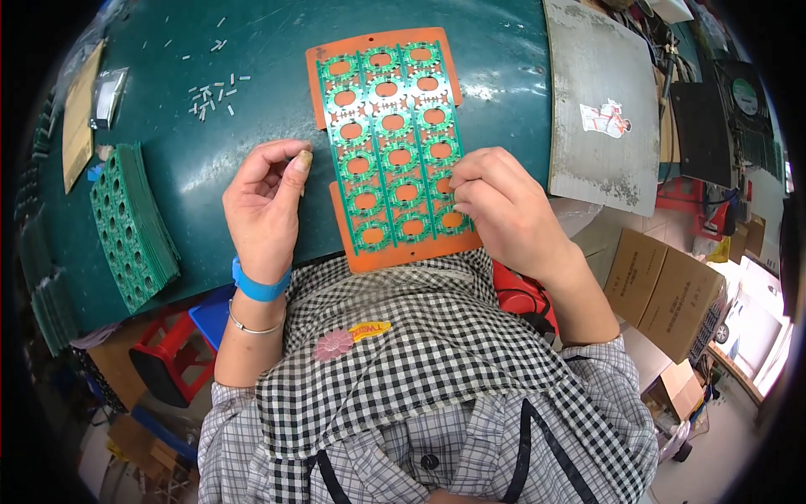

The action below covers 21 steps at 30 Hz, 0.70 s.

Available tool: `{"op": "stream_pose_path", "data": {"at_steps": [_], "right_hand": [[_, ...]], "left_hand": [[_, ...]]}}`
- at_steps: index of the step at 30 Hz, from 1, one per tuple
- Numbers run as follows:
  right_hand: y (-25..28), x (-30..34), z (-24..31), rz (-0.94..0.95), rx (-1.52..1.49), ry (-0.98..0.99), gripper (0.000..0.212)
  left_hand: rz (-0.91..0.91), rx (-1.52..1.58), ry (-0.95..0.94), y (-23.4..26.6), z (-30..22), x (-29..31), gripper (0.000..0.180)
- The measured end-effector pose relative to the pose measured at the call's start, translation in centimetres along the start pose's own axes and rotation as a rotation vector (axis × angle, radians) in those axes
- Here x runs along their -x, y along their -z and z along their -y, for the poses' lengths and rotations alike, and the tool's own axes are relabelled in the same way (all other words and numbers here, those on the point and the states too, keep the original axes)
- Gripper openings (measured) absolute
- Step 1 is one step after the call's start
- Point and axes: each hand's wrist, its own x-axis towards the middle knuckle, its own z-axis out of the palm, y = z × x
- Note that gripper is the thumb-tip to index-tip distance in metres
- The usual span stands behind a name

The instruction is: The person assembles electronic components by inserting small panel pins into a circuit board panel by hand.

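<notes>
A green circuit board panel [381,181] with rows of oval openings lies on an orange carrier plate [403,39] in front of me. Over the panel's right column, toward its near end, my right hand [508,202] has its thumb and fingers pinched close to the board. Whatever is between those fingertips is hidden. To the left of the plate, my left hand [267,206] hovers with fingers curled and the thumb against the index finger. Its tips are apart from the panel, and anything in that pinch is too small to make out.
Small pale strips [204,109] are scattered on the green tabletop [277,67] at the far left. A stack of green panels [151,210] stands left. On the right lies a worn grey sheet [588,76]. Beyond are cartons [638,269]; a red stool [172,357] stands below left.
</notes>
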Motion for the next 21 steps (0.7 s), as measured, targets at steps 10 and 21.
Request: {"op": "stream_pose_path", "data": {"at_steps": [10, 21], "right_hand": [[-0.2, 0.3, 0.3, 0.066, 0.148, 0.075, 0.015], [3.1, -0.3, -1.5, -0.043, 0.039, -0.081, 0.017]], "left_hand": [[-0.001, 0.001, 0.002, 0.1, 0.0, 0.1, 0.011], [-0.018, -0.021, 0.001, 0.7, 0.5, -0.4, 0.01]]}}
